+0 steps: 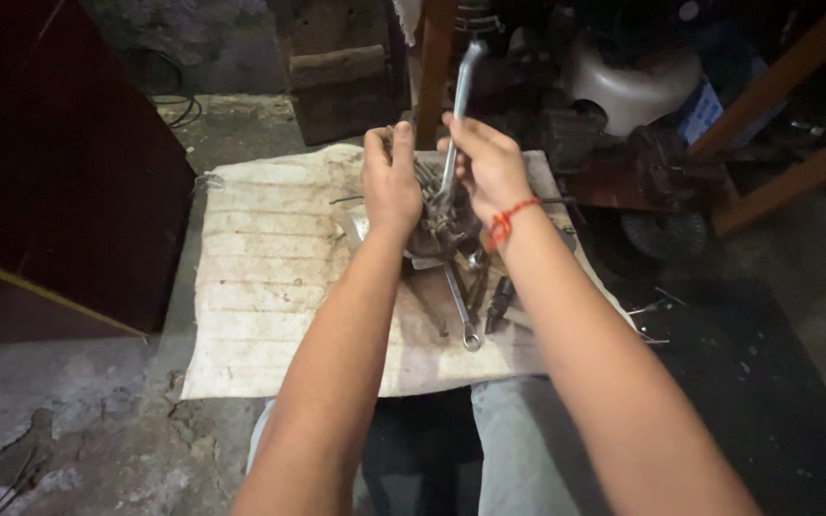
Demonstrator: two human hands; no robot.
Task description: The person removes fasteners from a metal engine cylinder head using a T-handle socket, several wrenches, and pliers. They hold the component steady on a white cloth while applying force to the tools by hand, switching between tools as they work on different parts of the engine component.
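Gripping the wrench [458, 105] — right hand [488, 164] — mid-cloth [270, 287], edges well apart

Dirty ribbed mat [270, 287] spread on cracked concrete floor [69, 411]. Ring spanner [462, 311] lying on mat, dark-handled screwdriver [498, 303] just beside it. Dark red cabinet [59, 172] at left, black cable [169, 91] behind it. Wooden block [341, 86] at mat's far edge. White plastic cover [628, 81] and small wheel [666, 234] at right, among wooden beams [795, 57].
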